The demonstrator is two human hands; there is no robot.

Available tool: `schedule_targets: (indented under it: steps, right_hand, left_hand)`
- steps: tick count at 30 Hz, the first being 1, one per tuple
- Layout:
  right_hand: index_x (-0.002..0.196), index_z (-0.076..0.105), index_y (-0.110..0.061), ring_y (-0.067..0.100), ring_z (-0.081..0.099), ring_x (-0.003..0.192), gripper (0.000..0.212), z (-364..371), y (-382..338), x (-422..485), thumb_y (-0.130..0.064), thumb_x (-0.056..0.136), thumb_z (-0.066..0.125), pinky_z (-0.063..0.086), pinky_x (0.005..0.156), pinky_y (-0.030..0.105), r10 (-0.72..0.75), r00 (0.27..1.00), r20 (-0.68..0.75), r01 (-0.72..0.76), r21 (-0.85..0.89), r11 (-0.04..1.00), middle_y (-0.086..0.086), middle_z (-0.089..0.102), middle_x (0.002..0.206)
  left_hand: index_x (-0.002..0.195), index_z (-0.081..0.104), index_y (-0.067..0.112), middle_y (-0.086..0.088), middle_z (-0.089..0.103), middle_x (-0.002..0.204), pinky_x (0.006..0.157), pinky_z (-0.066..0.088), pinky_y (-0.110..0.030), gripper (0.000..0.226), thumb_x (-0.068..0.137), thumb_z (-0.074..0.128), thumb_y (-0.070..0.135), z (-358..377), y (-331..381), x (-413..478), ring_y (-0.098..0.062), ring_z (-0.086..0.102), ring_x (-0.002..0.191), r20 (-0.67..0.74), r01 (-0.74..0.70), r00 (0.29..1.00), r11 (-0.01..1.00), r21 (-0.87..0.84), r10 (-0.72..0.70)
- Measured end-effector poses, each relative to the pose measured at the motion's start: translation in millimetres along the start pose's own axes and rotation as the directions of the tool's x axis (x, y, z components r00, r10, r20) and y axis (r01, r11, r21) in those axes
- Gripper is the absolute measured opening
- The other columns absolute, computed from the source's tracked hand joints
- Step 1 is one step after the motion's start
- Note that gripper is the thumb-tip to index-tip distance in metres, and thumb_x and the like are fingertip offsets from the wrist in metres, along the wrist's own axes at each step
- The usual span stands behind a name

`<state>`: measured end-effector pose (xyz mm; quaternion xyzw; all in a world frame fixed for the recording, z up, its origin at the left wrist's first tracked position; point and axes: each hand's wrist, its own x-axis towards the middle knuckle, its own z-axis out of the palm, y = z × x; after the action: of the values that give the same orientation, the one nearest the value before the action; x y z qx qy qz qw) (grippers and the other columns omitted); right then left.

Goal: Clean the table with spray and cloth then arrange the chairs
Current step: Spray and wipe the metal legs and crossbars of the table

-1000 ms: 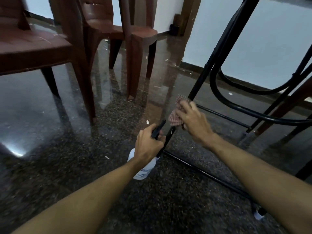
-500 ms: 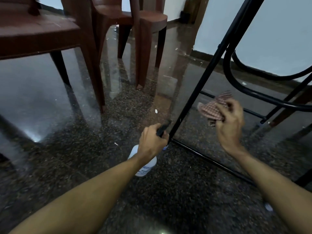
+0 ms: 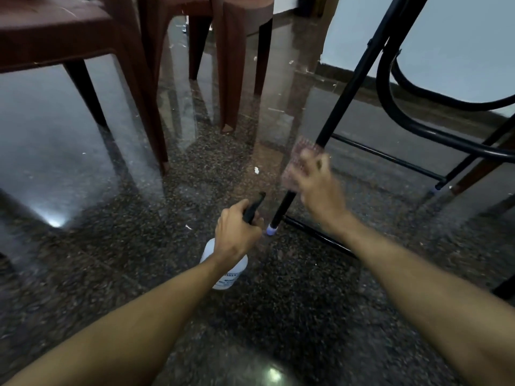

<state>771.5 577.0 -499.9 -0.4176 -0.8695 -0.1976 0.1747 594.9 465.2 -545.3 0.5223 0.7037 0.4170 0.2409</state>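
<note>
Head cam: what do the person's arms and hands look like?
The left forearm and right forearm are bare to the frame edge; no sleeves show. No gloves, watch or bands on the left hand or right hand; the right one is blurred, so rings are unclear.

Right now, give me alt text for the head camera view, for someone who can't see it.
The right hand, motion-blurred, holds a checked cloth against a black metal table leg, while the left hand grips a white spray bottle by its black trigger head. Brown plastic chairs stand on the glossy dark floor to the left.
</note>
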Motion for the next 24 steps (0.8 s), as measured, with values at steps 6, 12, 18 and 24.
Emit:
schedule_targets:
  steps: [6, 12, 18, 24]
  right_hand:
    - [0.116, 0.064, -0.011, 0.029, 0.042, 0.108, 0.034, 40.6, -35.8, -23.0, -0.014, 0.082, 0.068, 0.054, 0.062, 0.031, -0.159, 0.966, 0.203, 0.184, -0.114, 0.976, 0.008, 0.049, 0.128]
    - [0.112, 0.067, -0.010, 0.034, 0.044, 0.110, 0.027, 72.8, -56.2, -56.9, -0.019, 0.091, 0.054, 0.052, 0.069, 0.037, -0.311, 0.889, 0.336, 0.366, -0.111, 0.924, 0.009, 0.049, 0.127]
    - [0.108, 0.073, -0.009, 0.034, 0.045, 0.114, 0.026, 76.9, -58.4, -57.0, -0.018, 0.087, 0.059, 0.052, 0.078, 0.040, -0.295, 0.860, 0.417, 0.355, -0.072, 0.932, 0.010, 0.049, 0.130]
    - [0.127, 0.059, -0.014, 0.034, 0.050, 0.104, 0.050, 52.0, -15.2, -84.5, -0.005, 0.077, 0.057, 0.054, 0.066, 0.040, 0.028, 0.950, 0.312, -0.021, -0.024, 0.999, 0.013, 0.051, 0.130]
  left_hand:
    - [0.084, 0.062, 0.019, -0.004, 0.065, 0.074, 0.062, 0.054, -0.049, 0.008, 0.082, 0.065, 0.012, -18.1, -26.8, 9.8, -0.027, 0.062, 0.069, 0.012, 0.005, 1.000, 0.999, 0.038, -0.006]
    - [0.081, 0.058, 0.018, -0.007, 0.065, 0.070, 0.059, 0.055, -0.051, 0.012, 0.088, 0.063, 0.027, -15.9, -37.7, 2.8, -0.029, 0.063, 0.064, 0.003, -0.007, 1.000, 0.999, 0.053, 0.007]
    - [0.080, 0.058, 0.016, -0.009, 0.065, 0.072, 0.061, 0.052, -0.049, 0.009, 0.084, 0.066, 0.015, -4.3, -30.6, 7.8, -0.033, 0.063, 0.070, 0.035, -0.001, 0.999, 0.998, 0.066, -0.001]
    - [0.078, 0.055, 0.020, -0.008, 0.062, 0.070, 0.056, 0.049, -0.044, 0.015, 0.087, 0.066, 0.014, 1.6, -24.3, 14.0, -0.031, 0.060, 0.066, 0.038, -0.060, 0.998, 0.995, 0.076, 0.057]
